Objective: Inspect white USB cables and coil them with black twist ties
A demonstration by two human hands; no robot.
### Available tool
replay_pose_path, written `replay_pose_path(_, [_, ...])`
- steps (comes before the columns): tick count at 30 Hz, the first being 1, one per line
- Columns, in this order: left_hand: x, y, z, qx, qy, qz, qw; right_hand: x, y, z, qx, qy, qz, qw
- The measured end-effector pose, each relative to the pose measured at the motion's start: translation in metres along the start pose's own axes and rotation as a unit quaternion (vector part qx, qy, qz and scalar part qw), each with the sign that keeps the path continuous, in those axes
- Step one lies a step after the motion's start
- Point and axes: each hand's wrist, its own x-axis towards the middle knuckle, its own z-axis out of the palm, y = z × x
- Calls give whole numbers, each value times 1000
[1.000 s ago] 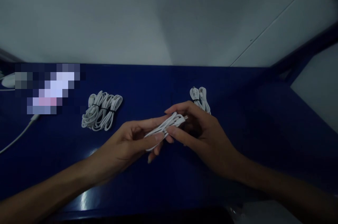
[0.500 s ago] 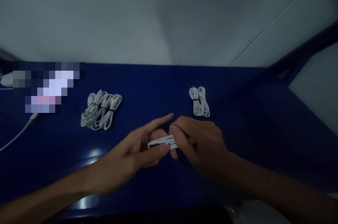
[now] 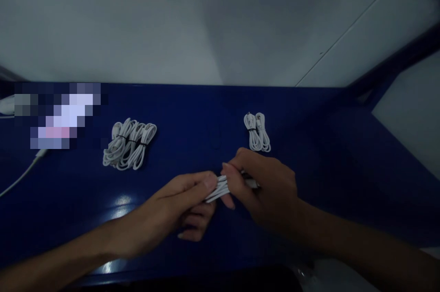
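Observation:
A coiled white cable (image 3: 220, 187) is stretched between my two hands, just above the blue table. My left hand (image 3: 185, 200) pinches its left end between thumb and index finger, the other fingers curled beneath. Around its right part my right hand (image 3: 261, 186) is closed, thumb and index finger pressed together at the middle of the coil. A pale connector end pokes out under the right fingers. Whether a tie is round this coil is hidden by the fingers.
Several bundled white cables (image 3: 130, 145) with black ties lie to the left on the blue table (image 3: 185, 113). Two more cable bundles (image 3: 257, 132) rest beyond my right hand. At far left, a blurred-out bright object (image 3: 74, 111) has a white cord (image 3: 22, 177). A pale wall (image 3: 172, 30) stands behind.
My left hand has gone from open fingers under the coil to a pinch on its end, its index finger now folded in. My right hand keeps its grip, with a slight shift.

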Motion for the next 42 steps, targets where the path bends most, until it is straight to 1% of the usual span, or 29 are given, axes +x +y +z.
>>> replay_pose_path(3, [1, -2, -3, -14, 7, 7, 1000, 1, 6, -2, -17, -15, -27, 999])
replay_pose_path(6, [1, -2, -3, -2, 13, 19, 1000, 2, 11, -3, -59, -30, -68, 996])
replay_pose_path(10, [1, -3, -2, 55, 38, 41, 997, 4, 14, -2, -161, -45, -139, 976])
replay_pose_path(12, [0, -5, -1, 92, 49, 55, 993, 5, 15, -1, -200, -48, -154, 966])
replay_pose_path(14, [1, -6, 0, 107, 53, 64, 991, 5, 15, 0, -206, -43, -152, 966])
replay_pose_path(17, [3, -4, 0, 71, 51, 56, 995, 5, 14, 1, -169, -30, -128, 977])
replay_pose_path(20, [3, -1, -2, 29, 34, 22, 999, 4, 12, 0, -135, -13, -106, 985])
replay_pose_path(23, [2, 3, -4, 35, 9, -11, 999, 6, 9, -1, -117, 2, -110, 987])
replay_pose_path(25, [1, 3, -6, 34, 4, -13, 999, 7, 10, -1, -111, -2, -118, 987])
replay_pose_path(28, [-1, 3, -6, 22, 19, -1, 1000, 8, 11, -2, -101, -13, -126, 987])
replay_pose_path(34, [0, 2, -6, 36, 21, 16, 999, 6, 9, -2, -31, -42, -79, 996])
replay_pose_path(36, [1, 3, -5, 33, 12, 19, 999, 6, 9, -1, -32, -44, -79, 995])
replay_pose_path(40, [1, 3, -4, 6, -42, 4, 999, 5, 10, 1, -56, -48, -94, 993])
replay_pose_path(42, [0, 2, -3, 7, -39, -2, 999, 4, 10, 1, -55, -54, -88, 993])
